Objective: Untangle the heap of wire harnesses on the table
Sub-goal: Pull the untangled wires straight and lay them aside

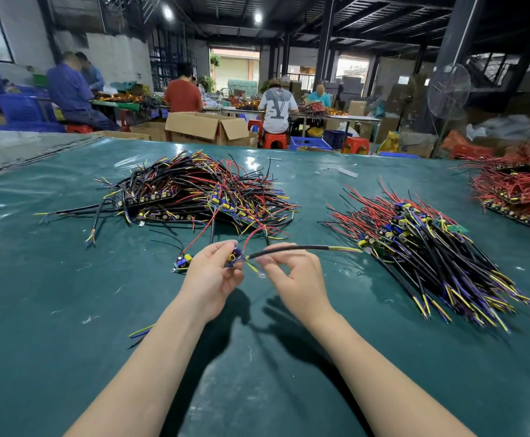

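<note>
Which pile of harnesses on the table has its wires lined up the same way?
The middle pile: its black cables lie roughly parallel. The left heap is a crisscross tangle, and the far-right pile is mostly red.

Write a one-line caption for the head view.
The left hand and right hand hold one wire harness over the green table, between the tangled heap and a neater bundle.

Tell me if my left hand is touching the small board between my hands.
Touching. The head view shows the left hand pinching the small board between thumb and fingertips.
</note>
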`<state>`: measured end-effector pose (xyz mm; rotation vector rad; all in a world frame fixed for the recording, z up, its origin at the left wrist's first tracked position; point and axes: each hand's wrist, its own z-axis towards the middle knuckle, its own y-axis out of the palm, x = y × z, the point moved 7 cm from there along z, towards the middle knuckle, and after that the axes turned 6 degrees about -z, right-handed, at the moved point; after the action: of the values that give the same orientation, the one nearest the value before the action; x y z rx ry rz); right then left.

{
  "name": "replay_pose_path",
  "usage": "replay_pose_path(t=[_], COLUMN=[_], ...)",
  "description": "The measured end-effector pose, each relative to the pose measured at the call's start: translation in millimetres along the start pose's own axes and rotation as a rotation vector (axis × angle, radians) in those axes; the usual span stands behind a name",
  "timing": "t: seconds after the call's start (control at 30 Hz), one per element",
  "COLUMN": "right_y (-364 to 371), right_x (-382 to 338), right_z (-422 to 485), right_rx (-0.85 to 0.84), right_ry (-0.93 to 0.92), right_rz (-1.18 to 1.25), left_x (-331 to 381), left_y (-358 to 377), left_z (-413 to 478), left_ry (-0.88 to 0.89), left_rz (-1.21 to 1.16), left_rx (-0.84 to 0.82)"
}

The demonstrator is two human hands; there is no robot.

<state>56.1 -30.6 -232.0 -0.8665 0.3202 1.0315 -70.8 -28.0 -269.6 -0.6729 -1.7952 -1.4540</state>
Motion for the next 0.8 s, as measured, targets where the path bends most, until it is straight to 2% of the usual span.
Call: replay_pose_path(t=[0.07,0.27,0.4,0.5,0.57,0.67,0.73,0.8], right_y=[8.5,11.3,10.8,13.1,10.9,1.7,1.4,2.8], right_x=[11.2,8.7,3.2,-3.9,-3.5,14.2,25.9,30.7], right_z=[0.0,0.5,2.2,0.5,0.4,4.0,5.3,5.0], right_rx=[-0.092,-0.108,-0.152,-0.185,-0.105,0.023,0.024,0.000], right_ry=[0.133,0.172,0.100,-0.017,-0.028,0.184,0.331,0.395], right_rz=[0.075,0.228,0.216,0.075,0.034,0.322,0.530,0.587], left_x=[-6.4,-13.0,-16.6,-19.3,-20.8,-21.8,-23.6,-23.3], left_y=[4.8,3.0,2.3,0.7,1.6,6.2,10.5,10.5], left_z=[-1.2,-1.6,-4.0,-3.0,-1.7,-1.6,-2.5,-2.5], left_ry=[-0.040,-0.035,-0.019,-0.013,-0.020,-0.064,-0.131,-0.184], left_rz=[0.035,0.089,0.099,0.126,0.132,0.140,0.116,0.092], left_rx=[-0.045,-0.028,-0.024,0.006,-0.008,-0.094,-0.173,-0.192])
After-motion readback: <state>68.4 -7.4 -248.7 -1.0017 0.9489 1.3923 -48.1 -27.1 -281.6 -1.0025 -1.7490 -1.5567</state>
